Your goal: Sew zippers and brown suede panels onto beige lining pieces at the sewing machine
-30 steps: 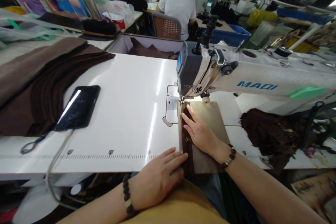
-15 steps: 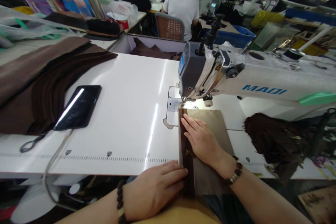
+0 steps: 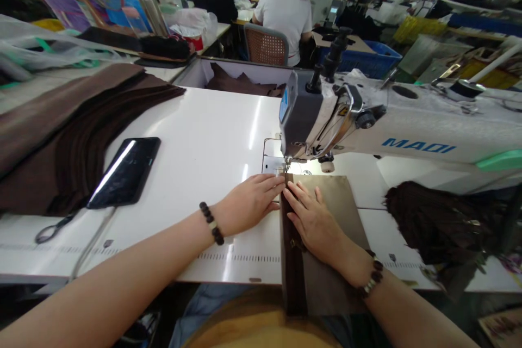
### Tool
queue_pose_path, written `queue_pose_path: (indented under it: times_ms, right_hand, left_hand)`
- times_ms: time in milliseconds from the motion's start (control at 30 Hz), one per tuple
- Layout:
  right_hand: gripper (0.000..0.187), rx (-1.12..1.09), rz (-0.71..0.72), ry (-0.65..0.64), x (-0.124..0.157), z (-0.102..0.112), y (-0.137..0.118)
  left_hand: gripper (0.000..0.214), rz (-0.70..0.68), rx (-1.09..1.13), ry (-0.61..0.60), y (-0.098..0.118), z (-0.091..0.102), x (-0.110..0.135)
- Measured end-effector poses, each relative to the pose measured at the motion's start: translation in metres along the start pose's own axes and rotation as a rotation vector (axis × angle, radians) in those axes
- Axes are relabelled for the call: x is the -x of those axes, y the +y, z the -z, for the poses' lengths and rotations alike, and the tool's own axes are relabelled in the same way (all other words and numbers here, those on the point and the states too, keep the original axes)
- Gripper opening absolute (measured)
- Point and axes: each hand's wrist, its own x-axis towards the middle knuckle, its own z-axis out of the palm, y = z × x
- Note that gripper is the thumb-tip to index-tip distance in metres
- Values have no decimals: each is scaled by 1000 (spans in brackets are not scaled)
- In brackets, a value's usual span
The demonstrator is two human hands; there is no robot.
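A brown fabric panel [image 3: 338, 223] with a dark zipper strip [image 3: 294, 272] along its left side lies under the needle area of the sewing machine [image 3: 322, 125], its near end hanging past the table edge. My right hand [image 3: 316, 217] rests flat on the panel, fingers stretched over the strip, a bead bracelet on the wrist. At the panel's far left edge, close to the presser foot, my left hand [image 3: 253, 201] lays its fingertips on the strip, fingers extended. A small metal zipper pull [image 3: 294, 243] shows beside my right hand.
Stacked dark brown fabric pieces [image 3: 73, 147] lie at the left, beside a black phone [image 3: 124, 173] with a cable. Bunched brown fabric [image 3: 432, 223] with zippers sits under the machine arm at right. A person in a white shirt [image 3: 283, 16] sits ahead, beyond a bin [image 3: 244, 68].
My left hand has moved forward from the panel's near left edge to its far end by the presser foot. My right hand stays on the panel. The view has shifted slightly.
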Motion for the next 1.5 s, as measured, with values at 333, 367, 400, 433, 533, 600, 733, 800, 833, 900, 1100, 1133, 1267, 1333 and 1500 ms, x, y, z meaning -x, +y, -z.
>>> queue_pose_path:
  times_ms: [333,367,400,433,533,600,733,800,833,900,1100,1133,1267,1333,1500]
  right_hand:
    - [45,7,-39,-14,-4,-2,9]
    - [45,3,-47,-17,-5,-2,10]
    - [45,-2,-54,-17,-7,-1,11]
    - [45,-7,-59,-16,-9,-1,13]
    - [46,-8,-67,-10,-13,-1,15]
    - [46,-7,-66,-6,-15,-1,15]
    - [47,-20,-63,-7,-17,1,15]
    - [47,-26,-66,-4,-17,2,14]
    - [46,-31,-62,-1,-16,2,14]
    - [45,-46,-46,10,-16,2,15]
    - [45,-81,-51,62,-14,-2,17]
    - [45,-83,-50,66,-13,-2,17]
    - [44,-71,-44,46,-13,0,17]
    - [44,-68,-43,34,-12,2,16]
    - [43,-68,-39,39,-12,3,16]
  left_hand:
    - [36,25,-151,-91,-13,-17,-15]
    - [37,30,-155,-100,-14,-17,-17]
    - [37,34,-157,-107,-15,-17,-20]
    - [38,36,-159,-112,-17,-17,-22]
    - [39,31,-160,-113,-21,-19,-25]
    - [39,30,-160,-112,-24,-20,-27]
    - [40,36,-166,-125,-24,-17,-30]
    - [39,51,-174,-136,-17,-13,-27]
    - [38,54,-172,-141,-11,-11,-23]
    - [37,30,-134,-148,7,-8,-8]
    - [25,-150,142,-86,70,-8,43]
    - [24,-161,154,-55,76,-10,46]
    - [29,-209,181,61,83,-19,46]
    - [29,-220,197,62,82,-23,45]
    - [24,-215,199,-26,86,-26,45]
